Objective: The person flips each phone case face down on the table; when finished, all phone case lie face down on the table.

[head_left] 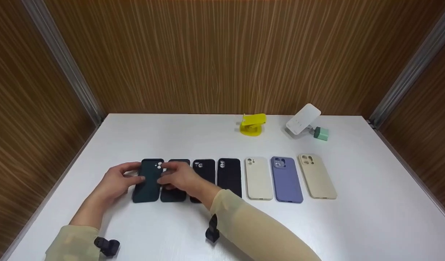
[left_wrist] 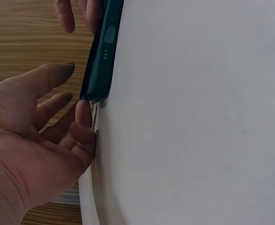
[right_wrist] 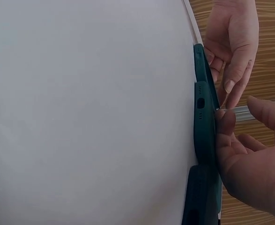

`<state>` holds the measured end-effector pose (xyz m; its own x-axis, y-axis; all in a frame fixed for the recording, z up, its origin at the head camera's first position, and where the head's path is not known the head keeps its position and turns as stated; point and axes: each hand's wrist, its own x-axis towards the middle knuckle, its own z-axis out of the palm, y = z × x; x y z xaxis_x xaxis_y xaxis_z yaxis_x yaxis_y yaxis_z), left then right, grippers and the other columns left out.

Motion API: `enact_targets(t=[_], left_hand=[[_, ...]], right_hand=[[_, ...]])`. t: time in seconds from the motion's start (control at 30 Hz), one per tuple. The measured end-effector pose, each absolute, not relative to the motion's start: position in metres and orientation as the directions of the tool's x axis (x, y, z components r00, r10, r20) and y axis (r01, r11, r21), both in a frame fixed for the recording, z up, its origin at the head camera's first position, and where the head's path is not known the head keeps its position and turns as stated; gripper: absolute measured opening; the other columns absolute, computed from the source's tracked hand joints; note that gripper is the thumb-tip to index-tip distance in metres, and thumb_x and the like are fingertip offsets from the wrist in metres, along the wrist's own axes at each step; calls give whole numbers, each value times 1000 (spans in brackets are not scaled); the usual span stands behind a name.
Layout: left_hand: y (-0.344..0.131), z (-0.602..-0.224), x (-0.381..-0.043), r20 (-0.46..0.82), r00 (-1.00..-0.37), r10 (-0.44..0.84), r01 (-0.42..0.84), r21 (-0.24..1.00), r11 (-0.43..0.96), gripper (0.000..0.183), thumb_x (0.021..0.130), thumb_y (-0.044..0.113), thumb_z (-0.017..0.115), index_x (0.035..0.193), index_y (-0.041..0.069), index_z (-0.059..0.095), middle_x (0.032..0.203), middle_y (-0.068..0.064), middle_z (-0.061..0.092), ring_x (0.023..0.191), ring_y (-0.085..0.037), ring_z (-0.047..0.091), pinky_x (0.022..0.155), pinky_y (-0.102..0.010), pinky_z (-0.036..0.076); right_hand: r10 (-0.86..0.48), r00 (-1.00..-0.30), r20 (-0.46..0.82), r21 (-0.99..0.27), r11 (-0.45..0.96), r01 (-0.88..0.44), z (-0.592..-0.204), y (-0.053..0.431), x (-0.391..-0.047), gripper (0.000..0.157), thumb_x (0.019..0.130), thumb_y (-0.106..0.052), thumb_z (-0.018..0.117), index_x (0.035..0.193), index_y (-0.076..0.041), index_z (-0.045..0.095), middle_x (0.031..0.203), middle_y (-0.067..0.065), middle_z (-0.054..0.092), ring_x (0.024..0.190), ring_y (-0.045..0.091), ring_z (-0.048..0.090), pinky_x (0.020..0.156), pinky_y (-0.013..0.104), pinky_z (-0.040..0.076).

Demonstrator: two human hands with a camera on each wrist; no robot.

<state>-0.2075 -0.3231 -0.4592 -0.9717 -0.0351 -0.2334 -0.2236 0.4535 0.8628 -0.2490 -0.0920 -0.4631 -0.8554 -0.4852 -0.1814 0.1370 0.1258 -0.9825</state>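
Observation:
A dark green phone case (head_left: 148, 186) lies flat, back side up, at the left end of a row of several cases. My left hand (head_left: 113, 183) is at its left edge, index finger by the top corner and thumb on the side. From the right, my right hand (head_left: 182, 177) reaches the same case, its fingertips by the camera holes and along the right edge. Under that hand lies a second dark case (head_left: 173, 195), partly hidden. In the left wrist view the left fingers (left_wrist: 83, 112) are loosely bent, the little finger right at the case's lower corner.
Rightward in the row follow two black cases (head_left: 229, 177), a cream case (head_left: 258, 181), a purple-blue case (head_left: 287, 181) and a beige case (head_left: 318, 179). Behind them stand a yellow phone stand (head_left: 253, 125), a white tilted device (head_left: 304, 119) and a small green block (head_left: 321, 133).

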Motion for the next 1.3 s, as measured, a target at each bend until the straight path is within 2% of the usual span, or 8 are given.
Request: enact_targets(t=[0.13,0.27,0.4,0.6,0.77,1.03,1.17,1.3], left_hand=[[-322,-459,-209,-195,-980,-43,-193,871,452,67,101,23,73,160,8,45,164,-22,41,138,-39,49,99,-47,51],[-322,-460,-211,-150,-988,-47,-156,889,431,63,101,17,72,158,7,47,161,-25,43,127,-33,54,80,-33,51],[-323,-459,-210,-137,-989,-52,-147,908,393,60,102,12,68,158,7,47,162,-24,42,130,-33,56,82,-27,53],[-320,-454,-210,-128,-990,-62,-141,938,318,58,103,9,64,159,8,48,158,-21,47,119,-28,64,86,-26,55],[-313,-448,-209,-137,-989,-53,-147,944,296,58,104,13,65,159,10,47,159,-17,47,115,-26,64,88,-28,54],[-303,-444,-207,-129,-991,-26,-132,959,250,56,105,13,65,158,8,48,159,-17,48,123,-27,63,97,-27,52],[-301,-444,-207,-103,-995,-5,-102,973,205,55,104,10,64,157,4,49,158,-19,49,121,-21,64,95,-25,54],[-298,-442,-206,-100,-994,37,-92,981,170,58,103,8,65,158,3,47,158,-20,51,116,-16,65,94,-30,53]], right_hand=[[-484,-856,-181,-983,119,140,-463,-92,-249,59,91,-1,80,147,-4,61,126,14,74,103,20,74,88,37,61],[-485,-857,-173,-984,113,135,-463,-92,-248,59,91,0,79,146,-2,60,125,15,74,102,20,75,86,36,62],[-491,-856,-163,-986,105,128,-466,-93,-247,60,90,1,79,147,0,59,127,16,73,104,21,74,86,36,62],[-506,-850,-146,-988,117,100,-467,-93,-244,58,92,0,78,147,-1,60,136,15,69,110,22,73,90,37,61],[-522,-842,-137,-990,96,102,-464,-92,-245,50,97,-2,74,146,-4,62,137,11,69,113,21,71,92,38,60],[-548,-811,-203,-955,-72,287,-464,-88,-253,51,103,-15,68,150,-1,56,127,12,72,114,25,72,94,38,59],[-561,-796,-227,-926,-128,354,-463,-85,-256,53,104,-17,68,152,0,53,122,14,74,113,27,73,95,39,59],[-588,-779,-219,-918,-147,369,-462,-82,-258,53,106,-19,66,154,-3,52,122,13,73,113,29,73,96,41,59]])
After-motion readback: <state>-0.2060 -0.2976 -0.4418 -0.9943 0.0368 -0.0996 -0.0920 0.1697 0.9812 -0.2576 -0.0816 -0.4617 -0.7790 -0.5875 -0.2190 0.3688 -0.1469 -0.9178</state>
